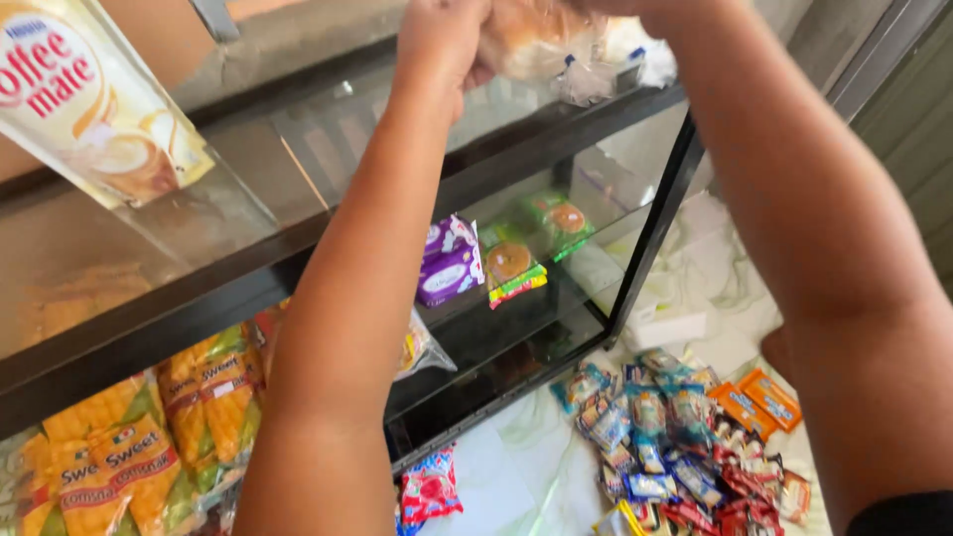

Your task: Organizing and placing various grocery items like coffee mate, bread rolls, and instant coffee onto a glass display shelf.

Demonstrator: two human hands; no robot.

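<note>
Both my arms reach up to the top edge of the view, over the glass top of a black-framed display case [556,129]. My left hand [442,45] is closed on a clear plastic bag of pale bread [536,40]. My right hand [635,8] is mostly cut off by the frame's top edge and seems to touch the same bag. The bag's knotted plastic end [586,79] hangs just above the glass.
A cream-coloured creamer pouch [94,99] hangs at top left. Inside the case sit a purple pack [449,260], green-wrapped snacks [514,268] and yellow corn-snack bags [119,447]. Several small snack packets [675,437] and orange packs [759,402] lie on the marble floor.
</note>
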